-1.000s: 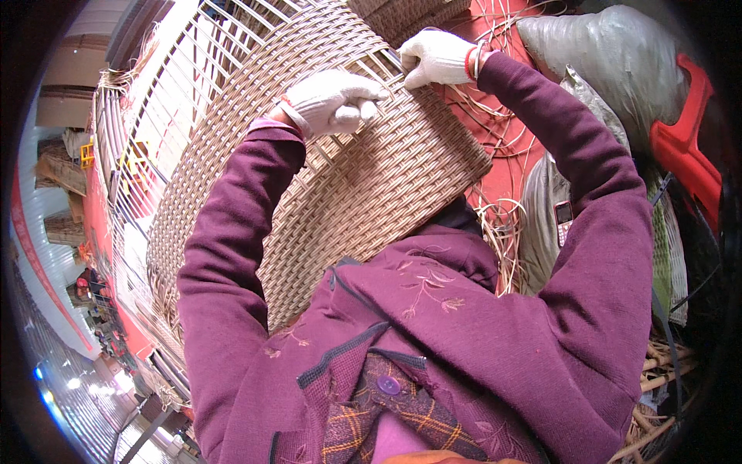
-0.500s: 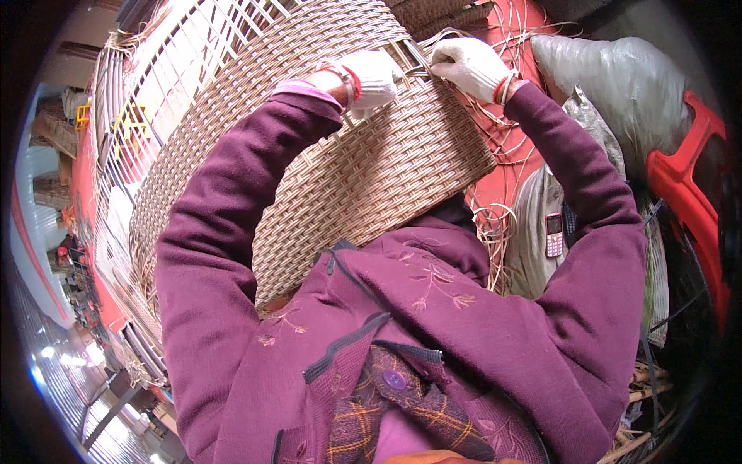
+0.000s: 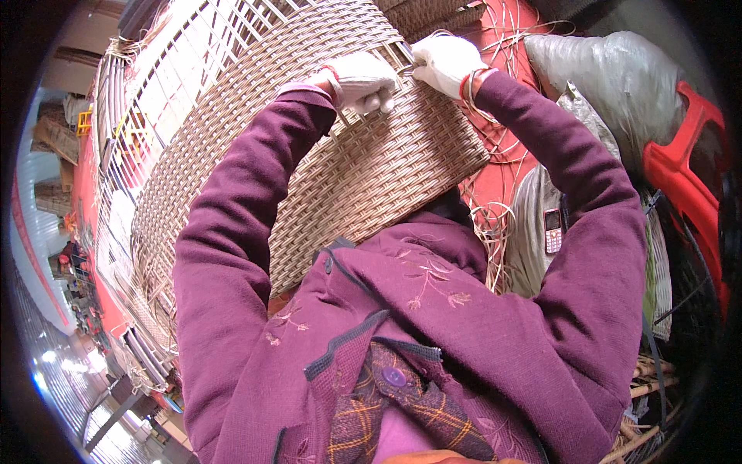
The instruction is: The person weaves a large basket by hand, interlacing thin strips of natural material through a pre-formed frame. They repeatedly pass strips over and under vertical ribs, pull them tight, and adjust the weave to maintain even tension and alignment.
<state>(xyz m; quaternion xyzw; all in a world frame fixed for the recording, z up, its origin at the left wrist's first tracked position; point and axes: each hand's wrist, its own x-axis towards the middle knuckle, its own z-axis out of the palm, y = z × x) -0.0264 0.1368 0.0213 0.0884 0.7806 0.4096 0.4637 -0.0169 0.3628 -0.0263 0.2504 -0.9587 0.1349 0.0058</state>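
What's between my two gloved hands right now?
In the head view, only a short stretch of the tan woven wicker panel edge separates the left hand from the right hand; whether a strand spans it is unclear.

A small red mobile phone with a grey keypad point(image 3: 553, 230) lies on a pale plastic sack point(image 3: 533, 232). Beside it, loose coils of thin tan cane strips point(image 3: 491, 232) trail over the red floor point(image 3: 495, 174). A bulging grey plastic bag point(image 3: 618, 77) sits beyond, touching a bright red plastic stool point(image 3: 684, 166).

Gloved hands point(image 3: 402, 73) seemingly pinch woven panel's point(image 3: 363, 170) edge.
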